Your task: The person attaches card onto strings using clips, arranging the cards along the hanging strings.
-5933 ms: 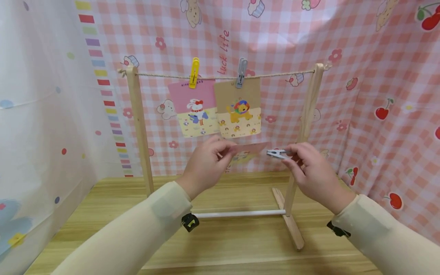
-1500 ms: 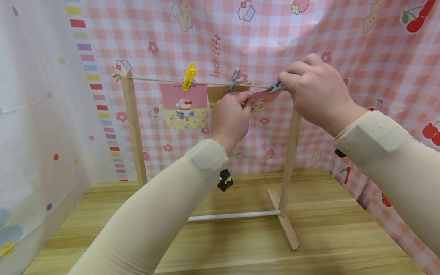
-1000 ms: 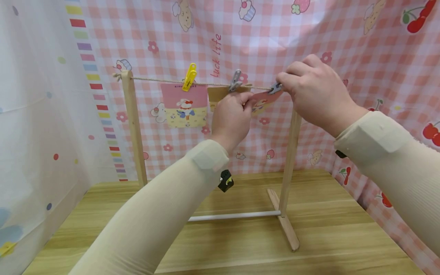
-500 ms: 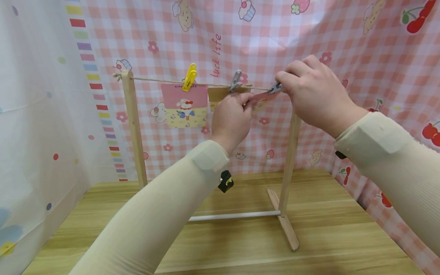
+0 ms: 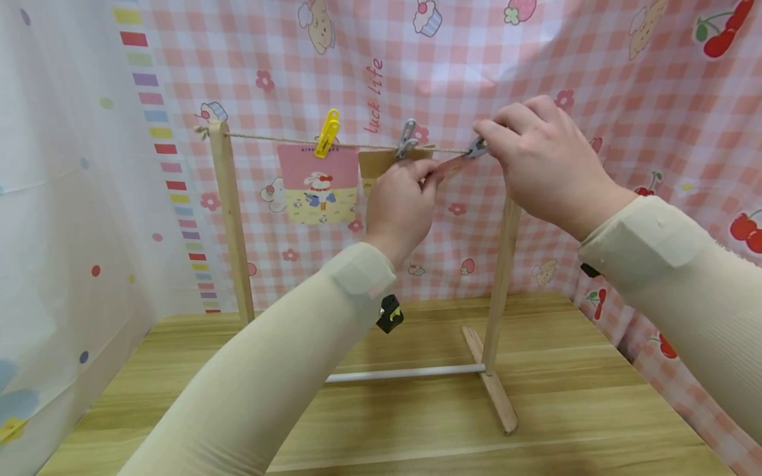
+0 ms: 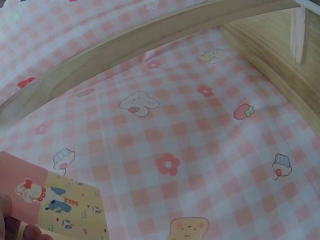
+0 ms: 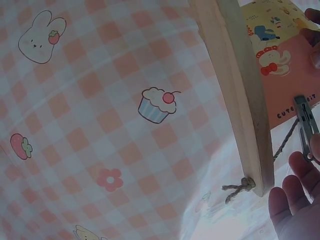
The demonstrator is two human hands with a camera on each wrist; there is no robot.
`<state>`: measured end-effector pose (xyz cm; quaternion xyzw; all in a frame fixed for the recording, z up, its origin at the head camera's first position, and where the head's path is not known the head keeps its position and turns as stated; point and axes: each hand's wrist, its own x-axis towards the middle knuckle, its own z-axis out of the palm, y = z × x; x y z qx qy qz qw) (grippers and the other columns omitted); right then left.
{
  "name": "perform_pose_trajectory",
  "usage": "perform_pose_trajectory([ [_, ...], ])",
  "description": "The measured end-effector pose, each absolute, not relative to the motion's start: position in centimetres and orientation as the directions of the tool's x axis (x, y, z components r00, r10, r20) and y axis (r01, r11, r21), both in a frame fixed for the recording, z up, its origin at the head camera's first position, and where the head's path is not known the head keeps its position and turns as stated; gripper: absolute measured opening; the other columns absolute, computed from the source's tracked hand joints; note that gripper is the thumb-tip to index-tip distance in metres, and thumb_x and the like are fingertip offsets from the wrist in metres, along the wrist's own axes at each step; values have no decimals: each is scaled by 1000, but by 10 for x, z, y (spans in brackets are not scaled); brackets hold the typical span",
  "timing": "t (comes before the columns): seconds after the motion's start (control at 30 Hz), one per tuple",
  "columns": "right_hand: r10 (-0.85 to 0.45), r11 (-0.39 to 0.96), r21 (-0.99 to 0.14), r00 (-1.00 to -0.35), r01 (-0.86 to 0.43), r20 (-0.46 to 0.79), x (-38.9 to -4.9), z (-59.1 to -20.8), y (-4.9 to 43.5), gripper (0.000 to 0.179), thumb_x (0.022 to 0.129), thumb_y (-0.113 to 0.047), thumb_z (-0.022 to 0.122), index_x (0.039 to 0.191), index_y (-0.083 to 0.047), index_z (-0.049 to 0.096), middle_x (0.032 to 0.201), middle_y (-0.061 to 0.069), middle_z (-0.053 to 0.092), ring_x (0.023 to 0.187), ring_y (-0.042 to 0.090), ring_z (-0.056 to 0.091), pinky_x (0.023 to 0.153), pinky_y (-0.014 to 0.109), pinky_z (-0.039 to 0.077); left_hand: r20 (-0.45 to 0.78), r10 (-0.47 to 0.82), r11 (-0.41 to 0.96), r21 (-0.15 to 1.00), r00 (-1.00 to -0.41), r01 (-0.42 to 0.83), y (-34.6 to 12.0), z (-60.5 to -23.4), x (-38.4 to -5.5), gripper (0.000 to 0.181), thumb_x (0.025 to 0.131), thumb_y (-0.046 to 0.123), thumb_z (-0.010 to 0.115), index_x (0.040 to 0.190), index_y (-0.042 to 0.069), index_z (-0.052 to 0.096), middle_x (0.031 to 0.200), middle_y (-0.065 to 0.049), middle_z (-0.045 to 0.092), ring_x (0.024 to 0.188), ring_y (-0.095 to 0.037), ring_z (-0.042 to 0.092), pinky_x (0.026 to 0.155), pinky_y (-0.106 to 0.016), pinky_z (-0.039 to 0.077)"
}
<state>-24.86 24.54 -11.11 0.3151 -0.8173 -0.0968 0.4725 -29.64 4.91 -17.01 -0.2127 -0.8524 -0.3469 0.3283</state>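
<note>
In the head view, my left hand [image 5: 401, 208] pinches a pink and yellow rabbit card [image 5: 449, 168], tilted nearly edge-on below the rope [image 5: 446, 151]. The left wrist view shows the card's [image 6: 65, 205] printed face, with fingertips at its corner. My right hand [image 5: 544, 168] pinches a grey clothespin [image 5: 476, 148] near the rope's right end. From the right wrist, the clothespin [image 7: 303, 117] overlaps the card's lettered pink edge, where the rope meets it. Whether its jaws have closed on both, I cannot tell. Another rabbit card [image 5: 321, 182] hangs from a yellow clothespin [image 5: 327, 134].
A brown card [image 5: 370, 165], partly behind my left hand, hangs from another grey clothespin [image 5: 407, 140]. Wooden posts [image 5: 502, 284] carry the rope, and a white rod [image 5: 411, 374] joins them low down. The stand is on a wooden table [image 5: 417, 430] before checked cloth.
Both hands have risen from below the hanging cards to the rope's right part, bringing card and clothespin together. Over the last second, the card has tipped closer to edge-on while the hands barely moved.
</note>
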Motion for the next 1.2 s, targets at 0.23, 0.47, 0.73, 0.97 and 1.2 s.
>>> perform_pose_trajectory([
  [0.23, -604, 783, 456, -341, -424, 720, -250, -113, 245, 34, 107, -2, 53, 139, 1, 63, 122, 27, 67, 111, 47, 58, 101, 60, 49, 705, 133, 662, 460, -697, 592, 47, -172, -296, 29, 110, 35, 57, 125, 21, 77, 111, 4, 76, 85, -11, 60, 73, -26, 50],
  [0.47, -607, 774, 459, -303, -437, 735, -252, -114, 245, 37, 106, -3, 55, 142, 4, 60, 124, 28, 66, 112, 47, 58, 103, 60, 46, 708, 127, 657, 465, -695, 593, 45, -173, -295, 29, 110, 33, 58, 128, 20, 76, 117, 3, 76, 92, -12, 62, 79, -27, 53],
  [0.73, -618, 759, 483, -248, -437, 746, -255, -115, 245, 40, 108, -7, 53, 146, 7, 55, 128, 31, 63, 112, 46, 57, 103, 58, 43, 703, 110, 654, 481, -703, 583, 43, -175, -292, 30, 110, 34, 57, 130, 22, 75, 123, 3, 75, 97, -11, 64, 83, -29, 55],
  [0.97, -597, 765, 456, -235, -455, 767, -256, -116, 246, 46, 106, -5, 52, 151, 6, 48, 132, 32, 60, 114, 47, 54, 103, 59, 40, 715, 119, 627, 483, -689, 611, 37, -177, -290, 28, 110, 33, 58, 129, 21, 74, 121, 5, 76, 101, -9, 67, 88, -26, 55],
  [1.2, -545, 785, 383, -249, -486, 800, -251, -122, 246, 51, 104, -6, 57, 153, 5, 47, 138, 31, 56, 117, 50, 47, 103, 60, 37, 716, 172, 556, 496, -677, 667, 27, -183, -282, 26, 109, 27, 59, 130, 15, 71, 118, 3, 74, 102, -8, 67, 89, -20, 56],
])
